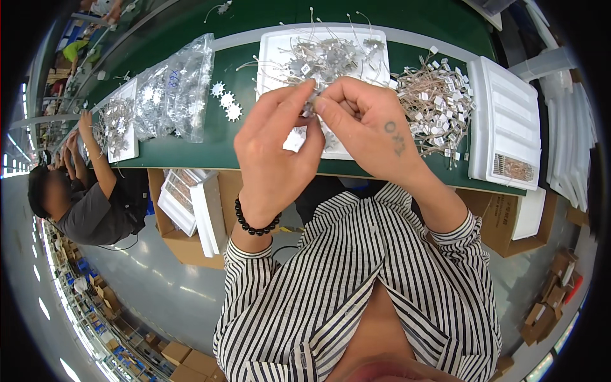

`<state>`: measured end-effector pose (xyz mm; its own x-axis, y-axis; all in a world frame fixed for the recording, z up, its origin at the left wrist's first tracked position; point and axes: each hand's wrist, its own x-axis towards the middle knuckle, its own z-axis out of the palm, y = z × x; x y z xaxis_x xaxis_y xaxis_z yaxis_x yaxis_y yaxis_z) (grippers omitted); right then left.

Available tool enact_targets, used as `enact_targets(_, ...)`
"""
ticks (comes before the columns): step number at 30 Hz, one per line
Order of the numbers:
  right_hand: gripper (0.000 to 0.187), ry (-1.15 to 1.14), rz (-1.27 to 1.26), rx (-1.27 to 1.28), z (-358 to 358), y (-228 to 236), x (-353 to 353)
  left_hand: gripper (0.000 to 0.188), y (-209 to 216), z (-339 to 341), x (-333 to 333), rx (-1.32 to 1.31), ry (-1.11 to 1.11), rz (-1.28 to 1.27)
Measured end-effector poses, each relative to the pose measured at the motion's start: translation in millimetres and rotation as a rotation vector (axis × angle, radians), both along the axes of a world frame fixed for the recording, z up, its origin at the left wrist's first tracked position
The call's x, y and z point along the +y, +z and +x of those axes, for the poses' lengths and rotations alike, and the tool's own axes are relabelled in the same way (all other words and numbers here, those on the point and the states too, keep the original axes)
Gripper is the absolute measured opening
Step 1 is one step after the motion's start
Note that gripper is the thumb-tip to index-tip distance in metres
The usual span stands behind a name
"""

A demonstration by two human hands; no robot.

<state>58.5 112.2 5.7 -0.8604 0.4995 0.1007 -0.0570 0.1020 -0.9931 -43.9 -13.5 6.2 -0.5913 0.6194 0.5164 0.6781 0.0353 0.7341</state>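
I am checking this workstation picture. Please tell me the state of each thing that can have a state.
Left hand: raised, fingers pinching a small part.
Right hand: raised, pinching the same small part.
White tray: on the green table, holding wired parts.
Wire pile: loose, tangled on the table.
Plastic bag: lying flat, filled.
White gears: three, loose on the table.

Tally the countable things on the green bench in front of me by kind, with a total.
White gear-shaped pieces: 3
Clear plastic bags of parts: 2
White trays with wired parts, one at centre, one at left: 2
Loose heap of tagged wires: 1
Stack of ribbed white trays: 1
Total: 9
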Motion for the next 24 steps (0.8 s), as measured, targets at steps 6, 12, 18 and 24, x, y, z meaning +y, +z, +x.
enact_targets(6,0.019,-0.023,-0.133,0.049,8.4,-7.0,1.1,0.028,3.5,-4.5,0.7,-0.268,-0.153,-0.022)
enact_targets(12,0.029,0.070,-0.035,-0.026,16.3,-4.6,14.3,0.020,5.3,-6.4,12.3,-0.521,-0.209,-0.041)
enact_targets(18,0.037,-0.154,0.678,-0.012,27.4,-31.0,56.8,0.017,30.7,-36.1,59.3,-0.529,-0.167,0.089)
enact_targets(24,0.034,-0.561,0.577,0.029,41.0,-28.4,90.6,0.022,52.6,-100.3,159.7,-0.346,-0.165,0.006)
